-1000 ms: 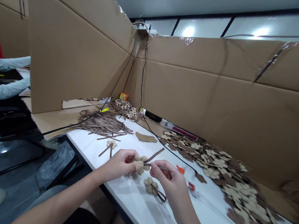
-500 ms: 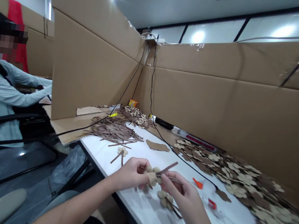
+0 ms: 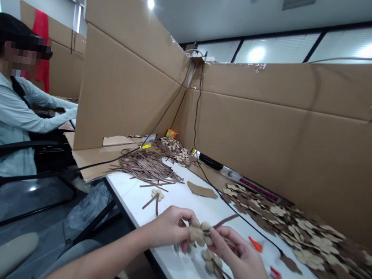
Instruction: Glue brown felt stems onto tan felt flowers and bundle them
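Observation:
My left hand pinches a beige flower-shaped cutout by its left side, above the table. At the cutout's right side my right hand is closed, thumb and fingertips on a narrow brown strip that crosses the flower and sticks up past the fingers. The exact spot where strip and flower meet is hidden by my fingers. Just below my hands, a second beige flower with a looped brown strip lies on the white table. Farther left rests another flower with strips.
A heap of brown strips lies at the back left. Flower cutouts pile up along the right. An orange nozzle, a red-capped tube and a black cable are nearby. Cardboard walls enclose the table; a person sits left.
The view has shifted slightly, so the scene sits farther right and a little lower. My hands keep hold of the flower and strip, with only slight finger movement.

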### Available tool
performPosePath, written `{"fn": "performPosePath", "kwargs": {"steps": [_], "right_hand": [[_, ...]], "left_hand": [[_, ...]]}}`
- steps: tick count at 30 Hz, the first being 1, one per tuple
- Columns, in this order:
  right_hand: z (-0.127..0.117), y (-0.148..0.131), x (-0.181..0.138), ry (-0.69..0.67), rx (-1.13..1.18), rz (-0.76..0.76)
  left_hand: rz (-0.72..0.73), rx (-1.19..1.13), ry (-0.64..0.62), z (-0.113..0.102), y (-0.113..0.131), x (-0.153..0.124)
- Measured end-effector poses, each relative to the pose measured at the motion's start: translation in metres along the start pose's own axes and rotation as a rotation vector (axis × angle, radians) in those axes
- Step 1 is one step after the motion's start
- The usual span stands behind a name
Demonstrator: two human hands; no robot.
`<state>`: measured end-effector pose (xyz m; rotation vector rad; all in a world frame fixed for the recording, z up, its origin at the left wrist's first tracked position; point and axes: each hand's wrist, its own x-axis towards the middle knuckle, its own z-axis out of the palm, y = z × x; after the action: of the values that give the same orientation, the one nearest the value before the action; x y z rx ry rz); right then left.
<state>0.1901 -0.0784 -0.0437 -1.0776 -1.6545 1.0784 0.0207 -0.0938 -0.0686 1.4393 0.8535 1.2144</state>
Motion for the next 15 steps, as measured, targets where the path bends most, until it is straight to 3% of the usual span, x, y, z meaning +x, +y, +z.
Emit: {"fn": "performPosePath", "kwargs": {"steps": [15], "right_hand": [[0.002, -0.026, -0.013, 0.012, -0.042, -0.016]], "left_hand": [[0.042, 0.106, -0.089, -0.002, 0.011, -0.006]]}}
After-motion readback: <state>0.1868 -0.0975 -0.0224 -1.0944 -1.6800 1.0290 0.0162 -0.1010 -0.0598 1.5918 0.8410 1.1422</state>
